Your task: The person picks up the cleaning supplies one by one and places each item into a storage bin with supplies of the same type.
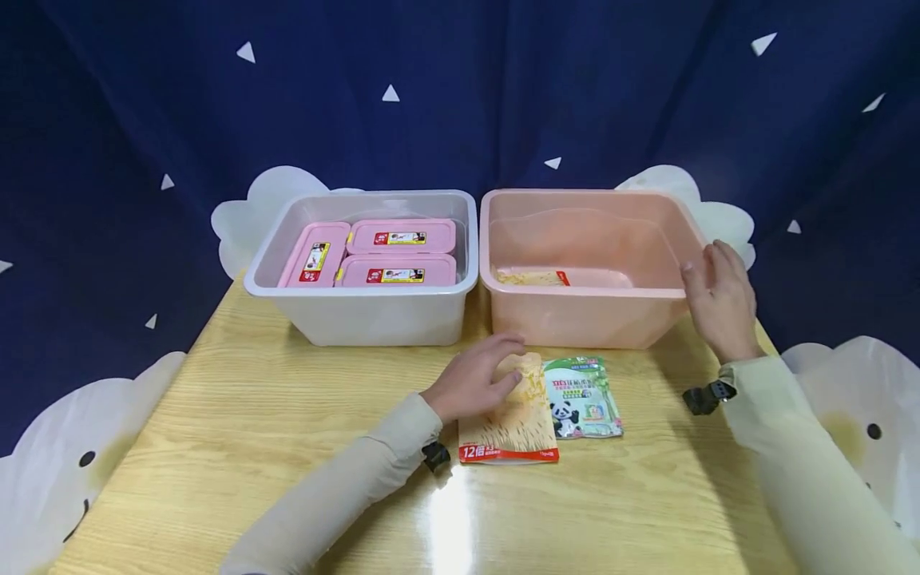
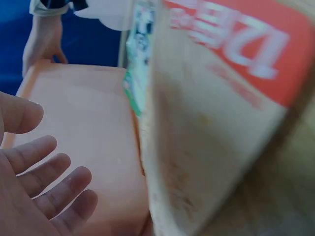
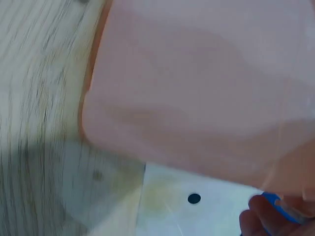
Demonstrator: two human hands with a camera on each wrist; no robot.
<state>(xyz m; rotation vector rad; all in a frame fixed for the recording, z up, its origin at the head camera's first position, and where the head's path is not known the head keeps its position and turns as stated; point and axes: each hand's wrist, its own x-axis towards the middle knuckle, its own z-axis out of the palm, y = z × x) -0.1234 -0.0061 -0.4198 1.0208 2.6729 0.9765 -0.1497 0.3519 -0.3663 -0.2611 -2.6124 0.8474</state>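
My left hand (image 1: 474, 382) is over a yellow-and-orange packet (image 1: 509, 435) with a red bottom band, lying on the table. In the left wrist view its fingers (image 2: 61, 189) are loosely bent and hold nothing. A green-and-white panda packet (image 1: 584, 395) lies partly under the yellow one's right edge. At the right end of a peach plastic bin (image 1: 589, 293), my right hand (image 1: 724, 307) grips the rim. The right wrist view shows only some of its fingers (image 3: 266, 216), beside the bin's wall. Inside that bin lies another yellow packet (image 1: 532, 278), partly hidden by the front wall.
A white bin (image 1: 374, 315) stands left of the peach one, with pink lidded packs (image 1: 402, 237) inside. Both bins sit at the back of the wooden table (image 1: 287, 431). Behind hangs a dark blue curtain (image 1: 446, 48) with white triangles and cloud shapes.
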